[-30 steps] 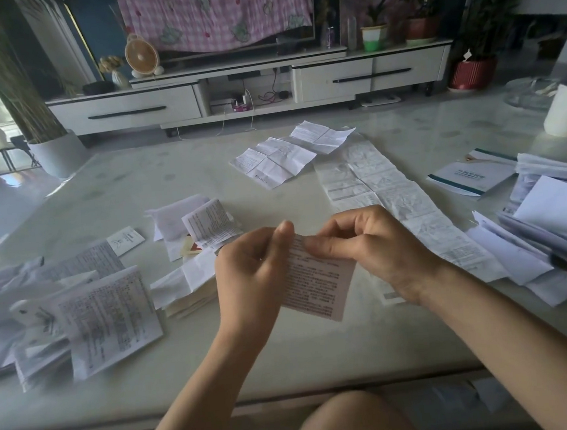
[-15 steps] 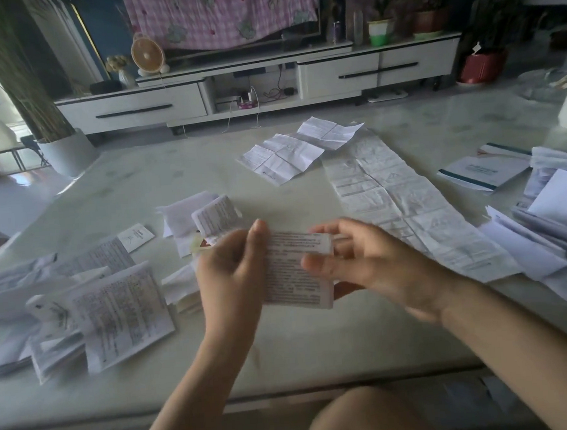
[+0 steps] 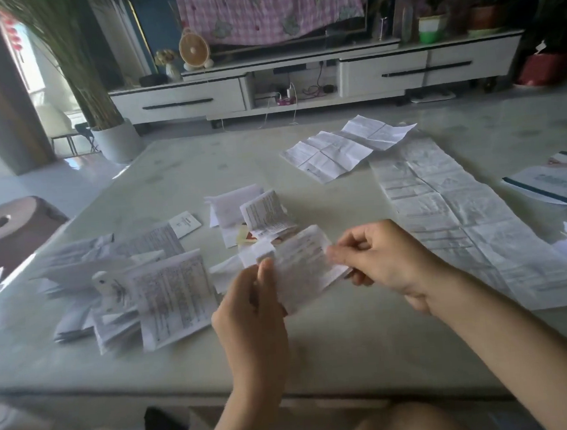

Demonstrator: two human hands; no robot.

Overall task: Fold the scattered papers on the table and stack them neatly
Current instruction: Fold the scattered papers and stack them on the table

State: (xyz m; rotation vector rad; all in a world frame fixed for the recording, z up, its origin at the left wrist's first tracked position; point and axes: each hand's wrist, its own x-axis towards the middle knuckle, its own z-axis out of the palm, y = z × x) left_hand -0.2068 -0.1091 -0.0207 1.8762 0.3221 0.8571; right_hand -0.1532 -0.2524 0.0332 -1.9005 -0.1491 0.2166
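Near the left edge of the pale stone-look table [image 3: 336,339] lies a loose heap of folded white printed papers [image 3: 173,294], some standing half open. Just beyond it, toward the far edge, sits a small white card [image 3: 185,223]. Further right, around the table's middle, is a small pile of folded printed leaflets [image 3: 263,213].

In front of that pile, above the table toward its near edge, the left hand [image 3: 249,319] grips the left end of a small folded white printed paper [image 3: 308,263], with the thumb on the side facing the camera and the fingers curled behind it. The paper spans the gap between the hands, tilted and blurred. The right hand [image 3: 387,261] pinches its right edge between thumb and curled fingertips.

To the right lies a long creased unfolded white sheet [image 3: 462,221] running from the far edge to the near right. A white booklet with a dark blue stripe [image 3: 551,183] lies at the right edge.
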